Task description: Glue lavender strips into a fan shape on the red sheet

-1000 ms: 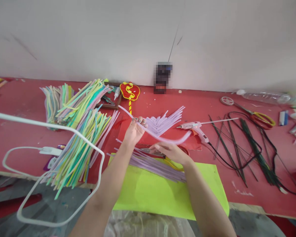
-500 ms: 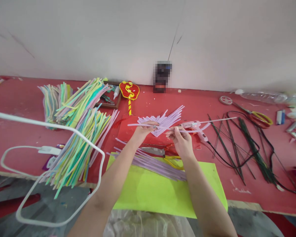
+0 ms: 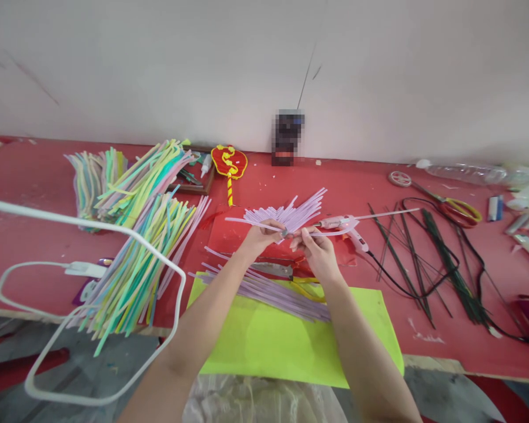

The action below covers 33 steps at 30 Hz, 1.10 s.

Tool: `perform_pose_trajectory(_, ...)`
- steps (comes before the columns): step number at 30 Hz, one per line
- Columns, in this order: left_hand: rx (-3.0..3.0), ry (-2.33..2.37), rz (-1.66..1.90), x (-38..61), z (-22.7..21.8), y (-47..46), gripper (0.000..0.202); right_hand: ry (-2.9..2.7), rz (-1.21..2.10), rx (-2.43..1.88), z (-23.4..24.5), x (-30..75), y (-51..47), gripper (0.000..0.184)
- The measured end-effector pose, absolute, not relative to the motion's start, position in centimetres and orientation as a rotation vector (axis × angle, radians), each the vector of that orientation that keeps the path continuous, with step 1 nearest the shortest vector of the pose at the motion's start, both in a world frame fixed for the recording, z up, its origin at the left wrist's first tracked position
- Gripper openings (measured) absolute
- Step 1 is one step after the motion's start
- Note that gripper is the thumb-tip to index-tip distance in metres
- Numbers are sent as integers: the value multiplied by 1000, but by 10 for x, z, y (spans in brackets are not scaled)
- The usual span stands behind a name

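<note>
A pale wall point(image 3: 158, 70) stands behind a red table point(image 3: 264, 182), whose near right part bears whitish, letter-like marks point(image 3: 427, 338) too faint to read. A yellow-green sheet point(image 3: 273, 352) lies at the near edge, and heaps of pastel strips point(image 3: 145, 258) spread to the left, with a white cord point(image 3: 70, 216) looping in front of them. Dark green stems point(image 3: 449, 264) lie to the right. A bundle of lilac strips point(image 3: 286, 298) rests partly on the yellow-green sheet; beyond it, a V-shaped lilac piece point(image 3: 304, 212) lies over a red sheet point(image 3: 220, 235). The left hand point(image 3: 263, 235) and right hand point(image 3: 320, 254) nearly meet at the near tip of that piece, each pinching one loose lilac strip point(image 3: 335, 234) that runs crosswise between them, its right end curving upward. Just right of them sits a pink-and-white glue gun point(image 3: 339, 223); any lettering on it is too small to make out. Scissors point(image 3: 273, 269) lie between the hands and the bundle. Pixelation masks any label on a dark object point(image 3: 287, 138) by the wall. Left of that is a red-and-yellow fan-shaped ornament point(image 3: 229, 163); far right, a small blue-and-white box point(image 3: 495, 208), its print illegible.
</note>
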<state>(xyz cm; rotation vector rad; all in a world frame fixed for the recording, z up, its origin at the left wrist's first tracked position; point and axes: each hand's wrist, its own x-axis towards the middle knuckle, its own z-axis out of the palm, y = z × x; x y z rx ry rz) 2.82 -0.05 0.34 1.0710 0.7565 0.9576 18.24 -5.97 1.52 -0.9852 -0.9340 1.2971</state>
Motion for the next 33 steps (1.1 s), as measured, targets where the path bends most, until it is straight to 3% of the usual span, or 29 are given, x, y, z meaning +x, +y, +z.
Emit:
perform_pose_trajectory(6,1232,760,960,29,10,-6,32,-864,1155,-1071,27,187,-50,32)
perform_pose_trajectory(13,1133,742,960,32,11,-7,34,-894,873,-1157,37,193,-39,36)
perform_pose_trajectory(33,1121,744,730,34,9,-10,32,-813,1032,-1205,25,195,-45,38)
